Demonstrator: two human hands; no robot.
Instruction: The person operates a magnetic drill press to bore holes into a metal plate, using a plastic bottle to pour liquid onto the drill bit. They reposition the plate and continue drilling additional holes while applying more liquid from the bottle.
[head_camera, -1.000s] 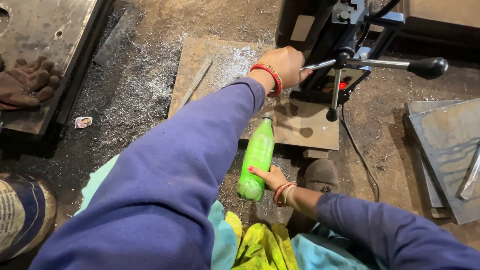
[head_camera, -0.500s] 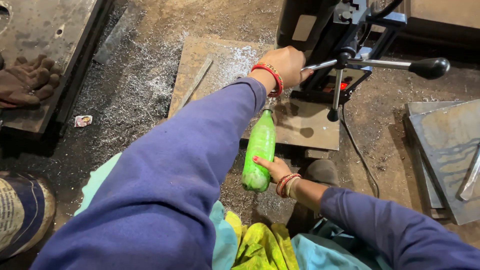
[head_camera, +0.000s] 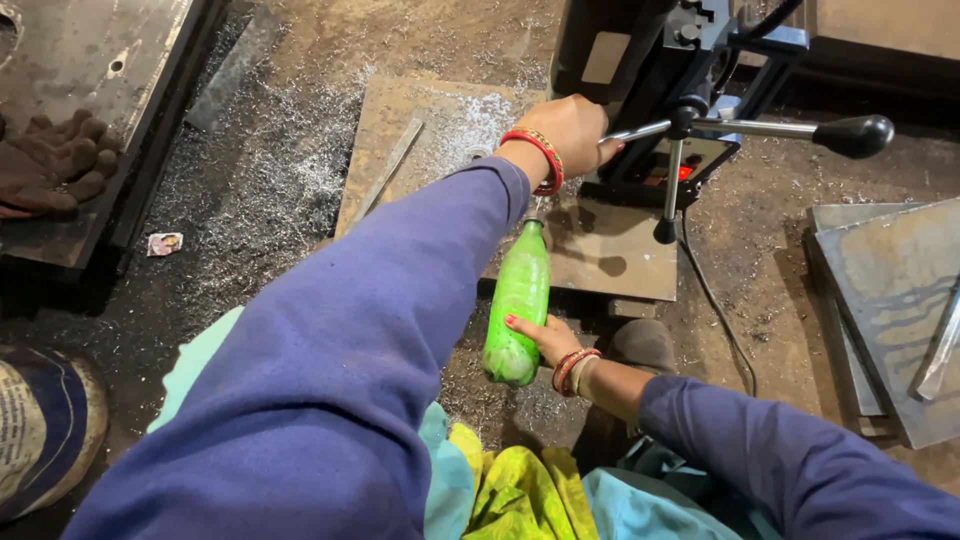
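Left hand: we see our left hand (head_camera: 570, 130) closed in a fist around one chrome spoke of the drill press feed handle (head_camera: 745, 128), knuckles up, fingertips curled under the bar and out of sight.

Right hand: our right hand (head_camera: 545, 340) cups the lower part of the green plastic bottle (head_camera: 518, 300) from its right side; the fingers are pressed together and wrapped round the body, one red-painted fingertip showing on the front wall.

Bottle position: it is tilted, its base near our lap and its narrow neck pointing up toward the left wrist; the neck lies just under the left forearm, above the near edge of the flat rusty steel plate (head_camera: 420, 150).

Bottle against fingers: the fingers grip near the base only; the upper body and neck stand free above them.

Wrists: red and gold bangles (head_camera: 535, 150) sit on the left wrist, and a similar set on the right.

Machine: the black drill press (head_camera: 670, 60) stands on the plate, a red light glowing on its base and a black knob (head_camera: 855, 135) ending the long spoke.

Floor: silvery metal shavings (head_camera: 270, 190) are scattered over the dark ground to the left of the plate.

Surroundings: brown work gloves (head_camera: 50, 165) lie on a steel slab at far left; grey steel sheets (head_camera: 890, 300) are stacked at right.
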